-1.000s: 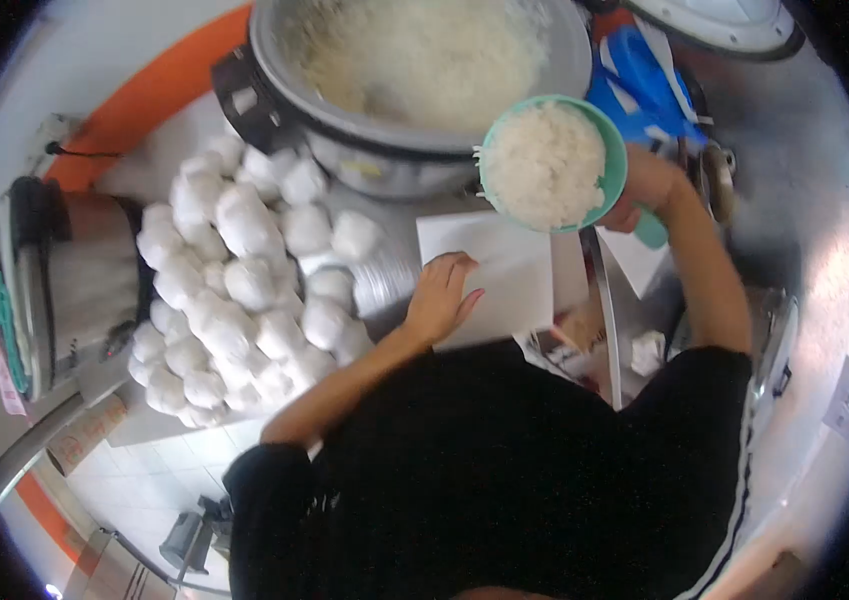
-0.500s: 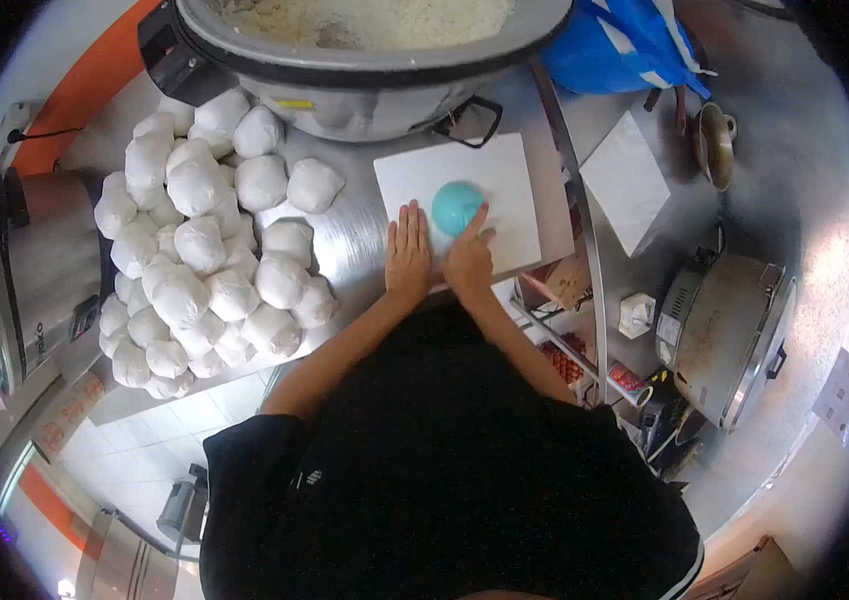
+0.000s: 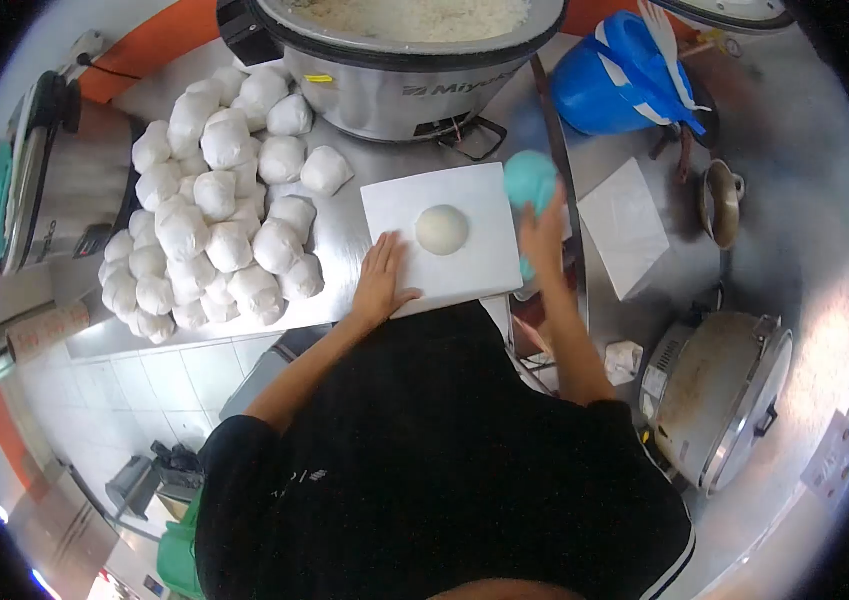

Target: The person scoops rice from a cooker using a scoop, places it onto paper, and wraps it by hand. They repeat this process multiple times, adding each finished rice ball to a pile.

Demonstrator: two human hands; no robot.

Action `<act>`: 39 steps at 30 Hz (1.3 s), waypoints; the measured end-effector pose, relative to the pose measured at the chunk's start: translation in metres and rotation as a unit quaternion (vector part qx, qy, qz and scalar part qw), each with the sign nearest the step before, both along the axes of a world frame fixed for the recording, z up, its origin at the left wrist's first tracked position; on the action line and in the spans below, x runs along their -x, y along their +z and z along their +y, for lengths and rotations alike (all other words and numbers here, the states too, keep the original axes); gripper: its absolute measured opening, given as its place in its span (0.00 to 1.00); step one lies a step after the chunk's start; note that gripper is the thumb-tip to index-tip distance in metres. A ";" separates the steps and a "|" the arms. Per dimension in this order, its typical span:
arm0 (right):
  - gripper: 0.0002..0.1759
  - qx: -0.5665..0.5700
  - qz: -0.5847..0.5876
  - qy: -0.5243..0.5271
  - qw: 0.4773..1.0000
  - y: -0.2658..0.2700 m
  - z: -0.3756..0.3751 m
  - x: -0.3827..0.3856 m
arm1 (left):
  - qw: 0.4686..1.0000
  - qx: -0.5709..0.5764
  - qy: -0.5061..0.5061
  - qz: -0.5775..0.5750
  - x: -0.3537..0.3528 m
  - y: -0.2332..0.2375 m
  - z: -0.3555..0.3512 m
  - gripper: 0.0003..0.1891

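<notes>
A rounded mound of white rice [image 3: 442, 231] sits on a stack of white wrapping paper [image 3: 479, 277] in front of me. My left hand [image 3: 380, 281] lies on the paper's left edge, fingers stretched out and thumb apart. To the right of the stack, my right hand [image 3: 543, 238] grips a small teal bowl [image 3: 528, 178]; motion blurs both. A second bit of teal shows below that hand, too blurred to make out. Beyond the paper stands a large rice cooker [image 3: 399, 85] with loose rice inside.
Many white paper-wrapped bundles [image 3: 214, 195] are piled on the steel table at left. A loose white sheet [image 3: 624, 228], a blue container [image 3: 609, 85], a small pan [image 3: 720, 203] and another cooker [image 3: 719, 390] stand at right. One more cooker [image 3: 84, 170] is at far left.
The teal bowl has been lifted off the paper and moved right in my right hand, uncovering the rice mound. My left hand remains on the paper's left side. The view has shifted.
</notes>
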State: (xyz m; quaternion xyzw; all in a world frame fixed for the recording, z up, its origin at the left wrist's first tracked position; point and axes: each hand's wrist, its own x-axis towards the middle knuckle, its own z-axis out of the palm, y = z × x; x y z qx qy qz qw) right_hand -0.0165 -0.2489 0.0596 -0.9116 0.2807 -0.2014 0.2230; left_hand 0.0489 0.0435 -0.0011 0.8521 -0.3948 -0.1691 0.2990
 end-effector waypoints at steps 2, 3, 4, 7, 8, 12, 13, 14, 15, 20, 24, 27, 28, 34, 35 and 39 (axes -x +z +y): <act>0.39 -0.205 0.143 -0.111 0.962 -0.009 -0.050 -0.040 | 0.997 0.069 -0.033 0.031 -0.004 -0.007 0.016 0.37; 0.40 -0.119 0.062 -0.014 0.991 -0.036 -0.073 -0.054 | 0.992 0.101 -0.051 0.050 -0.001 -0.010 0.022 0.29; 0.39 -0.103 0.101 0.011 0.989 -0.044 -0.088 -0.073 | 0.993 0.099 -0.046 0.041 0.004 -0.008 0.024 0.23; 0.41 -0.077 0.156 0.022 0.985 -0.061 -0.099 -0.086 | 0.994 0.110 -0.013 0.017 0.007 0.000 0.019 0.07; 0.42 -0.019 0.189 0.014 0.982 -0.051 -0.094 -0.088 | 0.994 0.104 -0.009 0.030 0.006 0.001 0.017 0.07; 0.44 0.020 0.085 0.248 0.965 -0.022 -0.037 -0.014 | 0.983 0.128 0.056 0.119 -0.002 0.008 0.012 0.05; 0.44 -0.046 0.114 0.350 0.928 -0.011 -0.016 0.011 | 0.971 0.136 0.098 0.172 -0.003 0.018 0.011 0.05; 0.39 -0.011 0.149 0.381 0.912 -0.001 -0.001 0.037 | 0.953 0.146 0.140 0.224 -0.004 0.023 0.010 0.05; 0.34 0.025 0.183 0.410 0.893 0.006 0.007 0.052 | 0.960 0.143 0.126 0.207 -0.008 0.020 0.011 0.08; 0.13 -0.197 0.069 0.311 0.927 -0.038 -0.017 0.064 | 0.973 0.162 0.152 0.068 0.008 0.038 0.001 0.12; 0.11 -0.320 0.022 0.285 0.903 -0.051 -0.012 0.079 | 0.989 0.101 0.076 -0.082 0.024 0.015 0.007 0.15; 0.13 -0.098 0.060 0.330 0.937 -0.041 -0.016 0.093 | 0.988 0.101 0.092 -0.066 0.036 0.000 0.021 0.17; 0.13 -0.106 0.066 0.335 0.934 -0.040 -0.015 0.100 | 0.988 0.102 0.097 -0.062 0.042 -0.001 0.026 0.17; 0.11 -0.295 -0.029 0.300 0.907 -0.051 -0.016 0.117 | 0.966 0.181 0.186 0.014 0.054 0.008 0.034 0.12; 0.10 -0.384 -0.051 0.253 0.887 -0.053 -0.013 0.110 | 0.956 0.201 0.208 0.040 0.045 0.008 0.028 0.10; 0.11 -0.563 0.041 0.079 0.822 -0.076 -0.037 0.063 | 0.918 0.182 0.322 0.146 -0.003 0.002 -0.013 0.10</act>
